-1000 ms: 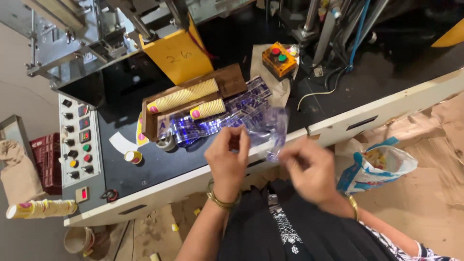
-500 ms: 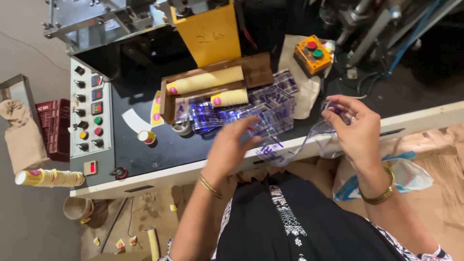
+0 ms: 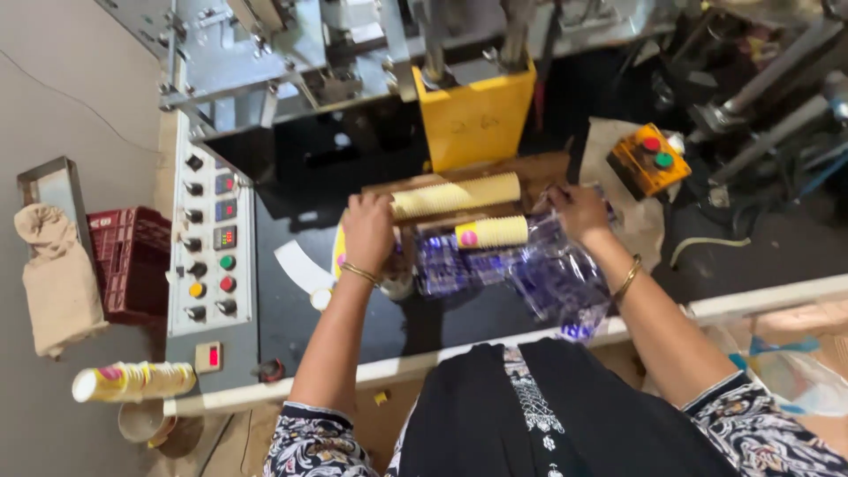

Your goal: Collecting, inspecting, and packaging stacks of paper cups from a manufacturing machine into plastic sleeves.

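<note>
A: Checking hand positions: where are the 2 hands?

B: Left hand (image 3: pixel 368 231) is closed on the left end of the long stack of paper cups (image 3: pixel 455 195) in the wooden tray (image 3: pixel 530 168). Right hand (image 3: pixel 579 212) grips the clear printed plastic sleeve (image 3: pixel 552 274).

A: Other items?

B: 1 shorter cup stack (image 3: pixel 491 232) lies on the sleeve, between the hands, mid-worktable (image 3: pixel 371 327). Control panel (image 3: pixel 209 243) occupies the left edge.

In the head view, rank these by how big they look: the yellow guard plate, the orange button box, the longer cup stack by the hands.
1. Yellow guard plate
2. Longer cup stack
3. Orange button box

Stack and box look close; the box sits farther back, so that order is unsure.
</note>
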